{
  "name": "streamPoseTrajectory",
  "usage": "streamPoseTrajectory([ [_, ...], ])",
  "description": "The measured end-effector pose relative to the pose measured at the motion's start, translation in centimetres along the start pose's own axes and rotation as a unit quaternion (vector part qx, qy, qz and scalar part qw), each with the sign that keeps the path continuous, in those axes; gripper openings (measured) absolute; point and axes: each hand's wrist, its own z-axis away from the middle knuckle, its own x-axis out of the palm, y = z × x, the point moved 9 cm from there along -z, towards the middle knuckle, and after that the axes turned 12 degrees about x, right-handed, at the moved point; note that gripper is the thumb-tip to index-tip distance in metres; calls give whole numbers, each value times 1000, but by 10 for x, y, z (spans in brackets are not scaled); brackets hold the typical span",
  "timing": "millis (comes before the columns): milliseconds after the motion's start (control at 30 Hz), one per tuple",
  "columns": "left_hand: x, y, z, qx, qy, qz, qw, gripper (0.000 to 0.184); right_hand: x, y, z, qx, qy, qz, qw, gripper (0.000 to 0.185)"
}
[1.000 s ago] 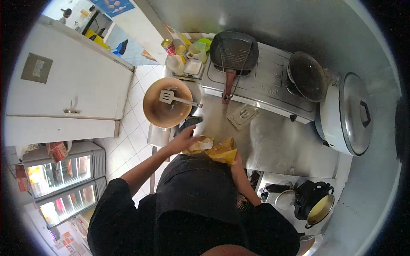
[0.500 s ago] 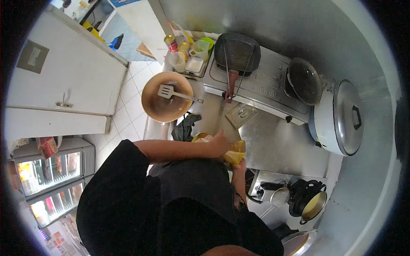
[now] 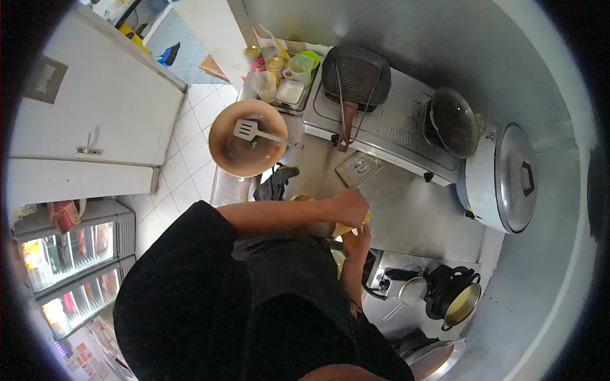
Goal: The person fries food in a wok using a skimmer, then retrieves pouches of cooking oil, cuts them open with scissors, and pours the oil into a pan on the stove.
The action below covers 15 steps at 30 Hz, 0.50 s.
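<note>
A crumpled yellow plastic packet (image 3: 345, 228) is between my two hands, near the front edge of the steel counter. My left hand (image 3: 351, 206) reaches across from the left and is closed at the packet's upper end. Below it, my right hand (image 3: 357, 241) grips the packet, its fingers wrapped round it. Most of the packet is hidden by the hands. Behind my left forearm shows part of an orange-brown rounded thing (image 3: 302, 198) that I cannot make out. Beside it lies a black cloth-like bundle (image 3: 276, 184).
A brown frying pan (image 3: 219, 143) with a slotted spatula (image 3: 248, 130) stands left. Behind are a gas stove (image 3: 406, 136) with a grill pan (image 3: 356, 76), a metal lid (image 3: 359, 170), cans and cups. Right are a large lidded pot (image 3: 495, 184) and a small pot (image 3: 462, 305).
My left hand has moved slightly right and turned into a fist over the packet. The packet has been gathered up and less of it shows. The view has shifted slightly.
</note>
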Motion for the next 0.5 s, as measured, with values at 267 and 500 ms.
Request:
streamPoseTrajectory([
  [267, -11, -29, 7, -65, 69, 107, 990, 49, -8, 3, 6, 119, 56, -93, 987, 45],
  [500, -103, -128, 79, -220, 162, 165, 948, 75, 18, -31, 26, 92, 66, -12, 993, 52],
])
